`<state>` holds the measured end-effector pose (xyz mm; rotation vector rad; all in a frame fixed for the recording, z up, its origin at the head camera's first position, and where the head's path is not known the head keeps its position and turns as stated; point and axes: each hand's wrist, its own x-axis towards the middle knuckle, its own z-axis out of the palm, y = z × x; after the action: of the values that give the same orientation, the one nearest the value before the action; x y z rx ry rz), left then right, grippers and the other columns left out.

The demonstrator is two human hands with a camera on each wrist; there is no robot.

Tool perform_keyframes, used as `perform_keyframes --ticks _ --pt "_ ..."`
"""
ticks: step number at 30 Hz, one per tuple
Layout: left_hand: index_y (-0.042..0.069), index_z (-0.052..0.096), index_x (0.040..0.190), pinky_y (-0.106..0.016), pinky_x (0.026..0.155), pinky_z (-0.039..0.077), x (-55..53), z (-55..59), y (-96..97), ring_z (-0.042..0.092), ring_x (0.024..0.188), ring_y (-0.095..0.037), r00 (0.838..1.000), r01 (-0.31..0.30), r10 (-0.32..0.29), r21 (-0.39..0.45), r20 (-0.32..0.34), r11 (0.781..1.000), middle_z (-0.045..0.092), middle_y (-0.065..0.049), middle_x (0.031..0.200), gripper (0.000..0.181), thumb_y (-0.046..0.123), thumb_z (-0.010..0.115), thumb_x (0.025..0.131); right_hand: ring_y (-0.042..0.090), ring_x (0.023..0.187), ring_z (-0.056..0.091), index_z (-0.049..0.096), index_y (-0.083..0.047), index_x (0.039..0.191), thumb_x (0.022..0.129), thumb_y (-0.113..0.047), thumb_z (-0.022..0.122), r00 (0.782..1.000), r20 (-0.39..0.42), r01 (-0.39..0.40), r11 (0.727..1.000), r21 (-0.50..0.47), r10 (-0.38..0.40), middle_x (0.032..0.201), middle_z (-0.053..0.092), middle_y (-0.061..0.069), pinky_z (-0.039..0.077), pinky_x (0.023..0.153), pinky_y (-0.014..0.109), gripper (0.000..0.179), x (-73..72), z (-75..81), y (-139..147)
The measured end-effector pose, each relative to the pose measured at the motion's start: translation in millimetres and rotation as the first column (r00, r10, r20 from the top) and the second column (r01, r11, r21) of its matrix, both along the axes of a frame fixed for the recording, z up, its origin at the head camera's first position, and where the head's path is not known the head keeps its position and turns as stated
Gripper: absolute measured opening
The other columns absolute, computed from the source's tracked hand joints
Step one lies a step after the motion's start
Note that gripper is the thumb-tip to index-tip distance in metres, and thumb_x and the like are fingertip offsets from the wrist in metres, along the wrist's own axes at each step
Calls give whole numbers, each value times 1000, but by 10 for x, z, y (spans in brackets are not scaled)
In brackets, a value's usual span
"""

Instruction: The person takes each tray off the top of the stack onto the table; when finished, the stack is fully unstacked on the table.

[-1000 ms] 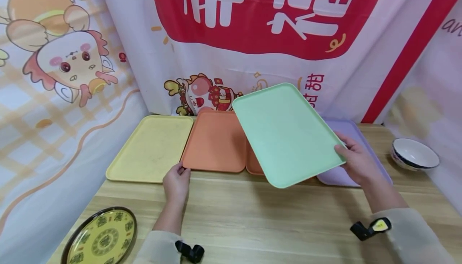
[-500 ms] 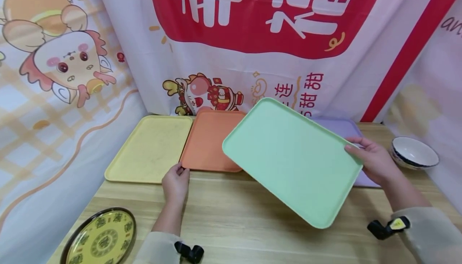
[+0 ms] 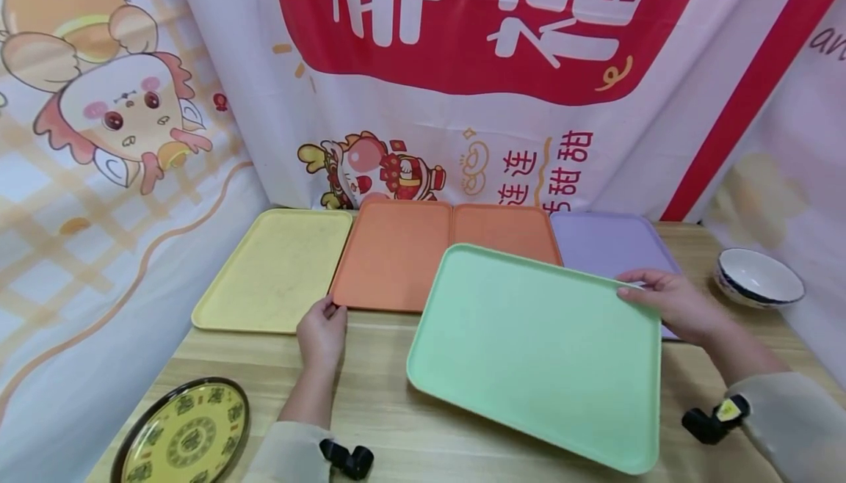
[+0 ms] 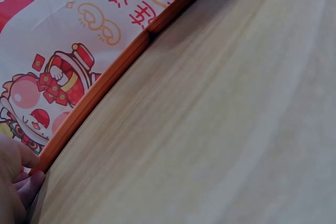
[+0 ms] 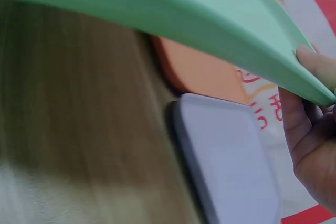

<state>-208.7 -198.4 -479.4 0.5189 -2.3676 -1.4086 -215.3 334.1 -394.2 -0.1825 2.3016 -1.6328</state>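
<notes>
A light green tray [image 3: 542, 351] is held up at a tilt over the wooden table, its near right corner lowest in the head view. My right hand [image 3: 674, 305] grips it by its far right corner, thumb on top and fingers beneath, as the right wrist view shows. My left hand [image 3: 322, 335] pinches the near left corner of an orange tray [image 3: 393, 255] lying on the table. A second orange tray [image 3: 509, 227] sits against its right side, partly hidden by the green one. In the left wrist view the fingertips [image 4: 32, 182] touch the orange rim.
Left of the orange trays lies a yellow tray [image 3: 277, 270]; a purple tray [image 3: 611, 241] lies to their right. A white bowl [image 3: 760, 277] stands at the far right. A patterned yellow plate [image 3: 188, 431] rests front left. Printed cloth [image 3: 463, 116] hangs behind.
The green tray has come down and toward me, turning so its long side lies more level, and uncovering the second orange tray. My left hand stays at the orange tray's corner.
</notes>
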Motion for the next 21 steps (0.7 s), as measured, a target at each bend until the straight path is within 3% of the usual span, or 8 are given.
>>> perform_keyframes --ticks 4,8,12,21 --pt "-9 58 129 -47 97 56 -2 3 1 64 114 -39 1000 3 -3 1 -2 1000 64 -29 122 41 8 62 92 18 78 72 61 -16 118 99 -28 59 998 49 -43 994 99 38 92 74 -4 64 70 37 22 23 -51 -73" --pt "-8 58 129 -47 98 56 -9 -3 -2 64 114 -39 1000 0 0 -2 -3 1000 64 -29 122 41 8 62 91 18 78 72 56 -2 121 99 -25 59 994 58 -94 991 99 89 92 74 -3 64 70 37 32 37 -111 -146" --pt "-8 58 129 -47 98 56 -11 -7 -10 64 114 -39 1000 -1 1 -1 -2 1000 64 -28 122 41 8 62 92 15 76 71 54 2 120 99 -23 59 992 49 -118 987 109 114 88 74 -3 64 68 34 33 22 -175 -214" --pt "-8 58 130 -47 98 56 -4 -10 -18 63 115 -39 1000 8 -8 10 6 1000 64 -29 123 41 8 62 92 12 77 64 64 2 117 93 -30 68 996 -66 -31 954 297 52 94 71 6 58 66 26 40 -1 -376 -446"
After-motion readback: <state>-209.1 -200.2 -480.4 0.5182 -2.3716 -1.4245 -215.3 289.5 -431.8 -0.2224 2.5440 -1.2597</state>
